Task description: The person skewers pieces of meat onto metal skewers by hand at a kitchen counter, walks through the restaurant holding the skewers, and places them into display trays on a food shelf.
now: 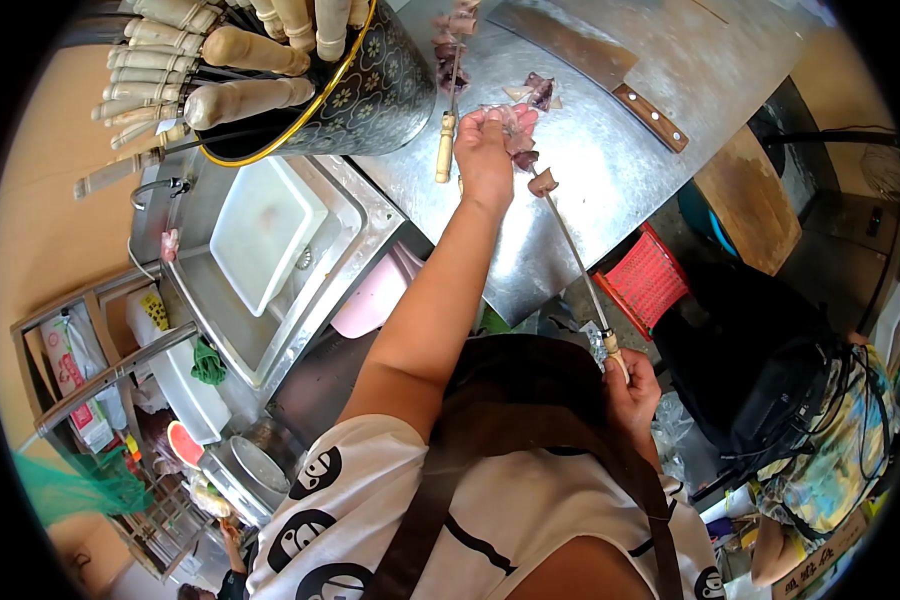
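A long metal skewer (573, 245) with a wooden handle runs up from my right hand (632, 392), whose fingers are wrapped round the handle. Pieces of meat (543, 183) sit on its upper part. My left hand (487, 160) is closed at the skewer's far end, fingers pressed on pale, pinkish meat over the steel table (590, 140). Just left of that hand lies another skewer (445, 150) with a wooden handle and meat along it. A small pile of dark and pale meat (538, 92) rests beyond my fingertips.
A cleaver (650, 115) lies at the table's far right. At upper left stands a patterned bucket (385, 80) full of wooden-handled skewers. A sink (345, 215) holds a white tray (268, 230). A red basket (647, 280) is below the table's edge. Another person (835, 450) is at lower right.
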Motion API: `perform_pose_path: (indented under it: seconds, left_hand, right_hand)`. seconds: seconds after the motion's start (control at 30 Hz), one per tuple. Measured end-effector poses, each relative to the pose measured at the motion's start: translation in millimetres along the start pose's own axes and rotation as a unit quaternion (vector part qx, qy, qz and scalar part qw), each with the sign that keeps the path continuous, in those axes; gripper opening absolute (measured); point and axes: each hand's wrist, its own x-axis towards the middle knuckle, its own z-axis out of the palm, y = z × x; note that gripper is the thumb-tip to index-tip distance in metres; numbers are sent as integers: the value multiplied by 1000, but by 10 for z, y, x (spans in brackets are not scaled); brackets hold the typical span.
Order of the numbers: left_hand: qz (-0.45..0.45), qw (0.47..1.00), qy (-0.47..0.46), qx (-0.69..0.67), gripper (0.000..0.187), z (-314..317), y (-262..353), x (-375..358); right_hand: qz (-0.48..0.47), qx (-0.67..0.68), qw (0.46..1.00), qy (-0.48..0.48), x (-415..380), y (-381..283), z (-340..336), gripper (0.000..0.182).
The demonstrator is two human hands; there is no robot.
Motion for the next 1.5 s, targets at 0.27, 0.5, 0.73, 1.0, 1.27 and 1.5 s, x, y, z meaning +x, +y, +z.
perform_pose_path:
  seconds: [0.27,0.5,0.73,1.0,1.27,1.5]
  left_hand:
    - [-1,997,70,-18,12,8,69,-14]
    - [-37,997,66,10,10,-40,112,21]
    - [-76,993,87,16,13,-10,200,14]
    - [-97,987,126,-1,11,-39,184,-5]
    - [-113,989,93,36,10,-20,157,-77]
    - [-159,986,27,-51,29,-92,114,-197]
  right_hand:
    - [-30,-18,999,-16,24,26,-22,14]
    - [-36,-8,999,-26,54,95,-38,12]
    - [-25,-2,999,-33,54,89,-24,12]
    - [-34,-16,998,-40,69,114,-3,13]
    - [-8,5,999,-42,71,75,70,14]
    - [-12,4,1000,-24,96,121,72,14]
